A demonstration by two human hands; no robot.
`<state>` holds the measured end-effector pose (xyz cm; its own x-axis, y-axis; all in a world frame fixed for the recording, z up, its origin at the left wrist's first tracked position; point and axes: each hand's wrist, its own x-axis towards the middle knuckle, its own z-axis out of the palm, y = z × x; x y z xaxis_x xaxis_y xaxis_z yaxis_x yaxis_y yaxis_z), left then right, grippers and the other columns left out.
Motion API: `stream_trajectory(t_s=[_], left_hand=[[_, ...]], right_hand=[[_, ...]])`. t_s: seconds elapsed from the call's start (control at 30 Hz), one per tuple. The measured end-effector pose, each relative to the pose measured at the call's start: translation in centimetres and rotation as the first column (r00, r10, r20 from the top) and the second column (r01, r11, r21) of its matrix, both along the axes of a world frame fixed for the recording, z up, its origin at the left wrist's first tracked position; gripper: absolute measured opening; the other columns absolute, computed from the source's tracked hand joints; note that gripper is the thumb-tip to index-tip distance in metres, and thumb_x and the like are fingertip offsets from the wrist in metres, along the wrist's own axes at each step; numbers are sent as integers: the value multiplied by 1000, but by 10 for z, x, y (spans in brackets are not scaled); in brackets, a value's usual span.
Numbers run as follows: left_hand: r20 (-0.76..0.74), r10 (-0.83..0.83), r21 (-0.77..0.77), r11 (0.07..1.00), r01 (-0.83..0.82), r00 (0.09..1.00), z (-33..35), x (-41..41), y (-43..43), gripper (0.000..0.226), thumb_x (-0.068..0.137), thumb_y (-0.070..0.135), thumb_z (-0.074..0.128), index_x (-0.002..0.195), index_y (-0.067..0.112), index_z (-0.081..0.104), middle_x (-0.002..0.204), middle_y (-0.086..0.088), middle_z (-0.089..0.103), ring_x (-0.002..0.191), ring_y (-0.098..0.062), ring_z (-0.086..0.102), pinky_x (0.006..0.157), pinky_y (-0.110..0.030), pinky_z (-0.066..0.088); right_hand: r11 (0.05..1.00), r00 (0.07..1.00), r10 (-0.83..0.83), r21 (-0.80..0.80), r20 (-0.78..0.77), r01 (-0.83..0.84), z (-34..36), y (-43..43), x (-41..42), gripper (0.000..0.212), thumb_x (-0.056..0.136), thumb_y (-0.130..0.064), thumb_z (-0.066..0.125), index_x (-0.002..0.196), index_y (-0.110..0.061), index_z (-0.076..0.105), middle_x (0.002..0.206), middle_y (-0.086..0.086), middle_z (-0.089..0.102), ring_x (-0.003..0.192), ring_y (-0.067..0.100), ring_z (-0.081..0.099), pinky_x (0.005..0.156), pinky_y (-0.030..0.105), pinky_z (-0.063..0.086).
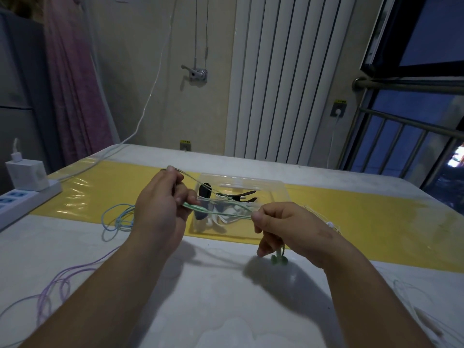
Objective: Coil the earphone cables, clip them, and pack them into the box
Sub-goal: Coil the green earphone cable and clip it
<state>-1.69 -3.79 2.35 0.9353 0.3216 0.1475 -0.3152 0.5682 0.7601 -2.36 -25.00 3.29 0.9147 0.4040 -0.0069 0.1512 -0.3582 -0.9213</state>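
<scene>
head view, single frame.

writing: small yellow sticker (340, 102) above a white wall socket, right of centre. a second yellow sticker (185, 141) above a socket at the table's far edge. the print on both is too small to read.

item 1: thin pale green earphone cable (221, 215), folded into several strands and held in the air at frame centre, above the near wall of the box. it runs between the two hands.

item 2: left hand (160, 204), centre left. thumb and fingers pinch the left end of the green strands.

item 3: right hand (283, 227), centre right. thumb and forefinger pinch the right end of the strands, the other fingers are curled. the two green earbuds (278, 259) hang just below this hand, close above the white table top (213, 297).

item 4: clear rectangular plastic box (263, 180), open, on a yellow strip (125, 187) behind the hands. it holds black hair-type clips (241, 193) and a white coiled cable (221, 220).

item 5: loose light blue cable (115, 219), left of the left hand. loose lilac cable (57, 280), lower left. loose white cable (414, 297), lower right.

item 6: white power strip (25, 200) with a white plug-in charger (25, 174), left edge.
</scene>
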Motion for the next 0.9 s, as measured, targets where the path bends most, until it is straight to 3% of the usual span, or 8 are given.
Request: stream_trajectory(t_s=[0.1,0.17,0.27,0.33,0.5,0.63,0.7,0.9], left_hand=[[5,48,97,994,-49,999,-4,2,2,30,103,24,42,77,11,50,47,2,29,46,-15,39,52,-28,36],[-13,72,138,988,-69,997,-5,2,3,29,100,28,48,77,11,53,46,3,30,46,-14,39,55,-28,32],[-79,162,330,935,-127,984,-9,3,6,32,91,32,63,67,15,50,47,5,35,52,-17,38,54,-29,32],[-121,232,389,906,-169,965,-9,4,7,39,90,32,64,60,17,44,48,5,38,54,-18,37,53,-29,32],[-236,269,222,950,-218,934,-4,5,8,35,94,28,55,62,17,46,58,1,51,56,-17,43,53,-30,34],[-244,33,-85,995,-55,969,-5,9,10,44,95,35,54,56,21,40,64,7,52,65,-11,48,67,-29,37],[-199,-47,-193,981,7,979,-4,13,14,43,95,40,53,57,22,42,67,9,55,70,-9,51,71,-28,40],[-20,-121,-151,982,117,992,-4,10,17,37,91,56,45,91,25,66,90,10,58,89,-8,53,87,-29,38]], right_hand=[[991,992,-46,-120,119,60,-2,1,1,31,94,-33,59,75,-9,59,49,-2,41,46,16,44,48,23,36],[987,984,-57,-141,168,81,-2,0,2,26,93,-28,61,79,-6,60,47,-11,37,47,12,33,43,21,30],[994,983,-71,-74,171,85,0,-1,3,12,91,-15,60,84,-6,65,45,-16,40,46,7,32,51,25,27],[992,974,-121,0,191,123,0,-1,4,13,85,-20,60,83,-9,67,47,-15,40,49,9,31,54,28,25],[975,944,-213,1,252,220,-3,-2,10,20,95,-15,55,81,-15,69,50,-12,40,52,13,36,56,30,29],[963,926,-222,-83,306,258,-3,-1,10,20,96,-19,53,81,-15,65,51,-7,52,47,12,47,53,32,42],[949,907,-204,-153,368,275,-3,-1,10,20,96,-24,54,81,-16,64,53,-8,51,48,6,44,55,30,38],[940,895,-176,-199,410,277,-3,0,9,23,96,-28,53,83,-11,62,51,-20,46,52,3,39,54,28,28]])
